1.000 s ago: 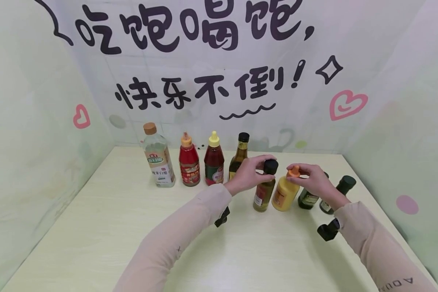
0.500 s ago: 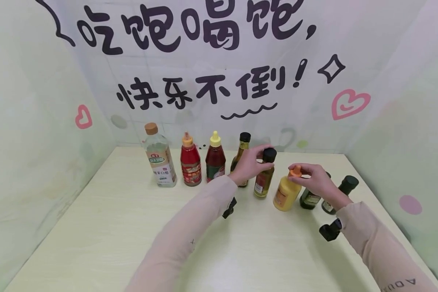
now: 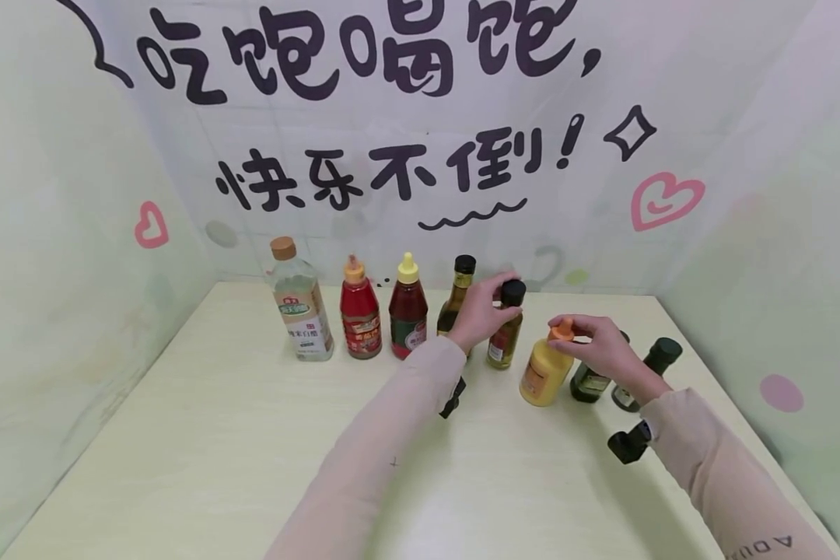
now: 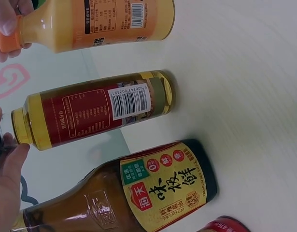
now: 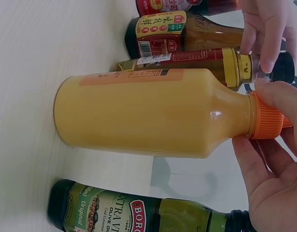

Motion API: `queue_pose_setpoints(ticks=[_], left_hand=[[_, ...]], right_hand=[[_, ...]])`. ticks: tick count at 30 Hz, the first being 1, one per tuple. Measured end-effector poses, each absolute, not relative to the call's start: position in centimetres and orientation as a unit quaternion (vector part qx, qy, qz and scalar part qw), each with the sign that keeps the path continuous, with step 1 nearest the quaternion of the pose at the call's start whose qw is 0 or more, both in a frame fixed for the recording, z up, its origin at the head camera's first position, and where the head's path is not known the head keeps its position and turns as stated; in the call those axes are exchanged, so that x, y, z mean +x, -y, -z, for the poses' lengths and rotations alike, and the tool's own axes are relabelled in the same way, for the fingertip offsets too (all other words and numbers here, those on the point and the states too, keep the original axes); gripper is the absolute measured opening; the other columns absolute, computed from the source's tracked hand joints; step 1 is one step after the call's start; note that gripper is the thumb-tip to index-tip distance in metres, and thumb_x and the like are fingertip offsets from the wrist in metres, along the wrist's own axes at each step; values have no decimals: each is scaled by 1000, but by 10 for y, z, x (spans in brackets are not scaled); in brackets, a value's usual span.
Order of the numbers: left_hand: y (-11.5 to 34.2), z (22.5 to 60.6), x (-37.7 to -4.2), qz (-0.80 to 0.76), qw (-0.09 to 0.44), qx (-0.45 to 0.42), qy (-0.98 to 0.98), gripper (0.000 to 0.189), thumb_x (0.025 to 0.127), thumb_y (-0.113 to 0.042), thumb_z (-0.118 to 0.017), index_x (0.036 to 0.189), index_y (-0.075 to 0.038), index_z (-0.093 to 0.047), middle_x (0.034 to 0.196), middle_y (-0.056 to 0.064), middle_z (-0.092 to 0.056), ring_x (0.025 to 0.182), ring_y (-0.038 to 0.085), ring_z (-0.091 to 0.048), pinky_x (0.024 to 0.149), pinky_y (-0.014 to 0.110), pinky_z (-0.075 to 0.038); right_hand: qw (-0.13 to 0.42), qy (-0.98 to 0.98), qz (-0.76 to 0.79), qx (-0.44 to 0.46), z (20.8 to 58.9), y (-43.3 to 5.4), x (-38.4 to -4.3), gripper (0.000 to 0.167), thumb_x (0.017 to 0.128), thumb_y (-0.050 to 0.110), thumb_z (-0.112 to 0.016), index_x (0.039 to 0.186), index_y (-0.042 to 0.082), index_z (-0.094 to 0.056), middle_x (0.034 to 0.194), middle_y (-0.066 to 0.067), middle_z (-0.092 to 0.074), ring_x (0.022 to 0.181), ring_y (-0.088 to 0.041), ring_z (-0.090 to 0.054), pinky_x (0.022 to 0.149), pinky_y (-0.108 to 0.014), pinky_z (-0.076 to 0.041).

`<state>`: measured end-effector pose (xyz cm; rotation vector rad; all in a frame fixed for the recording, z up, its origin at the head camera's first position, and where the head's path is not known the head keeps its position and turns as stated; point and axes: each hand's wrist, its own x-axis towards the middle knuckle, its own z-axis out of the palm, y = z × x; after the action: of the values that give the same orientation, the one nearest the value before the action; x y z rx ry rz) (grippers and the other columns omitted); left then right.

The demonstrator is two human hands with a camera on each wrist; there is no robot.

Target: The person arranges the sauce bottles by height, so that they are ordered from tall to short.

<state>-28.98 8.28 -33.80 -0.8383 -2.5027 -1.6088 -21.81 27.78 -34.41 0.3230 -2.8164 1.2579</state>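
Gripping a black-capped bottle (image 3: 505, 344), the left hand (image 3: 485, 313) is just beside a brown bottle (image 4: 158, 188). The right hand (image 3: 600, 347) pinches the orange cap (image 5: 268, 116) of a yellow bottle (image 5: 138, 113).

Red-labelled bottle (image 3: 503, 342) in left hand (image 3: 483, 313) now farther back
It is nearer to the wall (image 3: 588, 241), and more apart from the yellow bottle (image 3: 545, 375).

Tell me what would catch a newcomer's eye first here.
Probably the large black lettering across the backdrop. Below it, the bright yellow bottle, its orange cap gripped by the right hand, likely comes next, then the black-capped bottle to its left, held by the left hand.
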Motion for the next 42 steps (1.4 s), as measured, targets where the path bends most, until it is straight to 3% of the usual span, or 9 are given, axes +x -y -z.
queue_pose_setpoints(ticks=[18,26,42], left_hand=[[-82,344,-293,500,47,-257,826,50,78,-5,-66,125,-13,-49,125,6,-51,102,15,-54,81,20,-44],[-78,344,-295,500,52,-250,827,51,78,-6,-66,126,-13,-48,122,8,-53,101,18,-55,85,31,-45],[-84,347,-301,479,64,-245,840,53,79,-10,-67,128,-16,-48,121,6,-54,102,15,-55,84,20,-42]], right_hand=[[27,904,-410,118,344,-277,-221,33,81,19,-66,108,1,-58,104,-16,-58,94,-30,-53,70,-25,-50],[24,904,-410,119,345,-276,-222,33,81,18,-65,108,2,-58,105,-16,-58,95,-30,-53,70,-26,-50],[17,908,-407,103,342,-278,-218,36,81,24,-65,110,3,-57,108,-16,-57,99,-31,-52,74,-30,-49]])
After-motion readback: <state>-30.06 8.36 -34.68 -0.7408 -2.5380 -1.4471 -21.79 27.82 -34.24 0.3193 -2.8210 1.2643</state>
